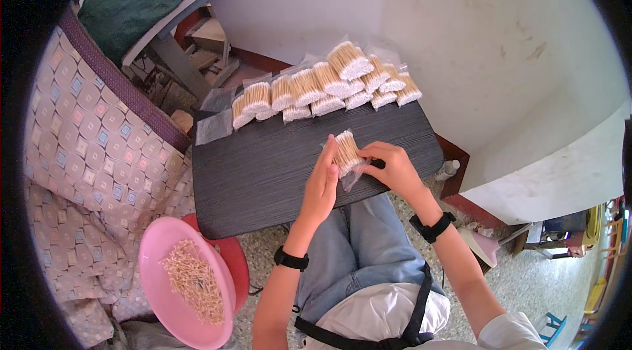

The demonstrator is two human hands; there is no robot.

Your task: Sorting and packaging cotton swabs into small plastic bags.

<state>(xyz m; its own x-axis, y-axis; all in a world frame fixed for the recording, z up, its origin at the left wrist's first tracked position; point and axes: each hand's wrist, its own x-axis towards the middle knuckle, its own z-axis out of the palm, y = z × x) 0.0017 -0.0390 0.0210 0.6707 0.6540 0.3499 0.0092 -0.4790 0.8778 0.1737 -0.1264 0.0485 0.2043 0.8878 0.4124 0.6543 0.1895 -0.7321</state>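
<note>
A small clear plastic bag of cotton swabs [347, 150] is between my hands, over the dark table. My left hand [322, 179] lies along its left side, the fingers straight and close together and the thumb at its lower edge. My right hand [391, 164] pinches the bag's right side with thumb and fingertips. The loose, unfilled end of the plastic hangs toward me. Behind it, filled bags of cotton swabs [307, 86] are piled in a row along the table's far side, some stacked on others.
Flat empty plastic bags [214, 127] lie at the far left of the black table [263, 179]. A pink basin [151, 271] of loose swabs [194, 281] rests on a red stool [235, 264] at my left. A patterned cloth-covered seat [99, 133] stands left; a white wall [487, 40] rises behind.
</note>
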